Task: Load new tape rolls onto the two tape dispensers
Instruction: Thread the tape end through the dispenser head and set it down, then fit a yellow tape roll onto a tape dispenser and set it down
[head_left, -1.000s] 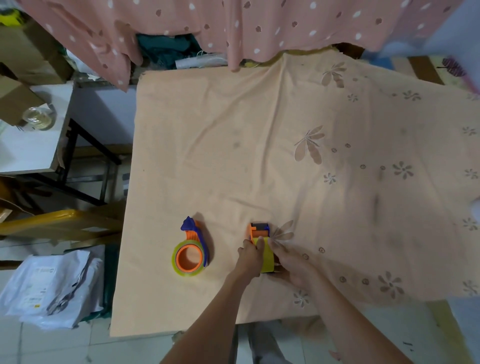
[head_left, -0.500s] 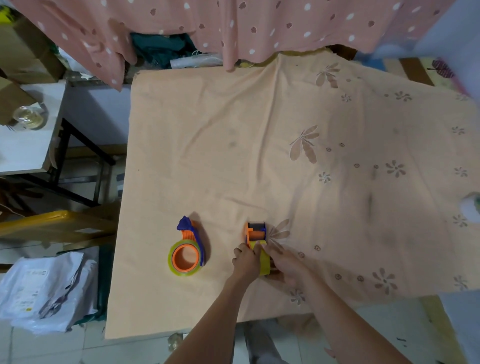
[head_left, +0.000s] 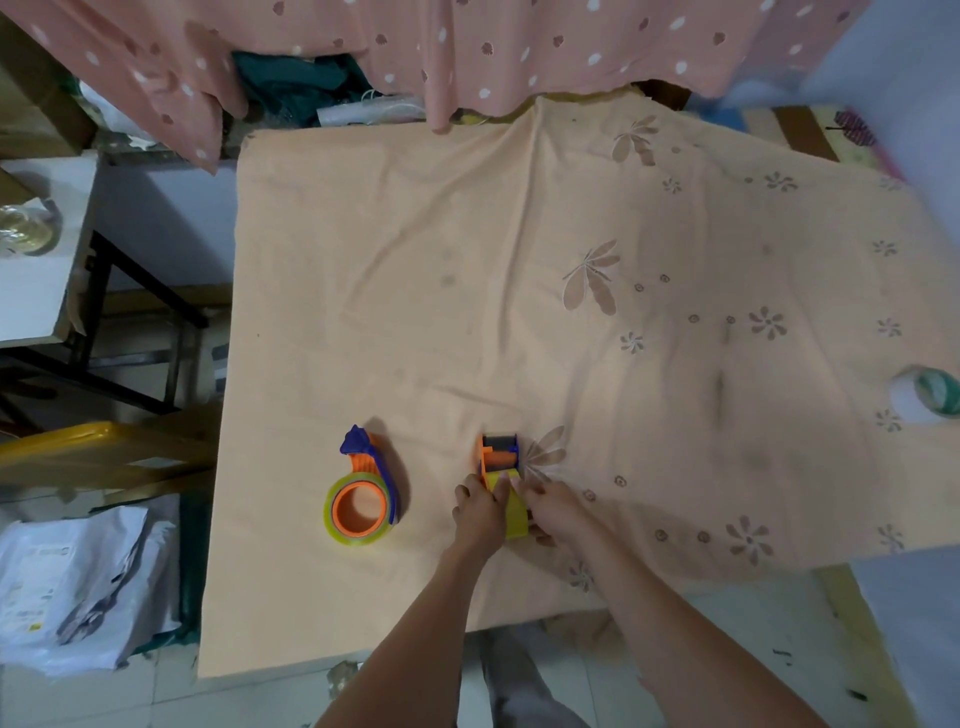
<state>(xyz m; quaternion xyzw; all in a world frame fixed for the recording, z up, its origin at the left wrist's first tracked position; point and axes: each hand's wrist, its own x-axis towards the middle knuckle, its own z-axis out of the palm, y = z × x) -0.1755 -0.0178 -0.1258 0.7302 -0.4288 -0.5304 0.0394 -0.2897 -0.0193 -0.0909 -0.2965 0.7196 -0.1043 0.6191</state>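
Note:
An orange and blue tape dispenser (head_left: 500, 457) stands on edge on the peach cloth-covered table (head_left: 467, 260), with a yellowish tape roll (head_left: 516, 514) in it. My left hand (head_left: 480, 512) grips the roll's left side. My right hand (head_left: 553, 512) holds its right side, fingertips near the strip by the dispenser's mouth. A second orange and blue dispenser (head_left: 371, 462) lies flat to the left, with a yellow-green tape roll (head_left: 358, 512) on its orange hub. No hand touches it.
Another tape roll (head_left: 927, 396), white with green, lies at the table's right edge. A pink dotted cloth (head_left: 467, 47) hangs over the far edge. To the left are a white side table (head_left: 36, 280), a yellow wooden frame (head_left: 93, 452) and white bags (head_left: 72, 582) on the floor.
Both hands stay on the upright dispenser and its roll, with only small finger shifts. The view has drifted, bringing the roll at the right edge into sight.

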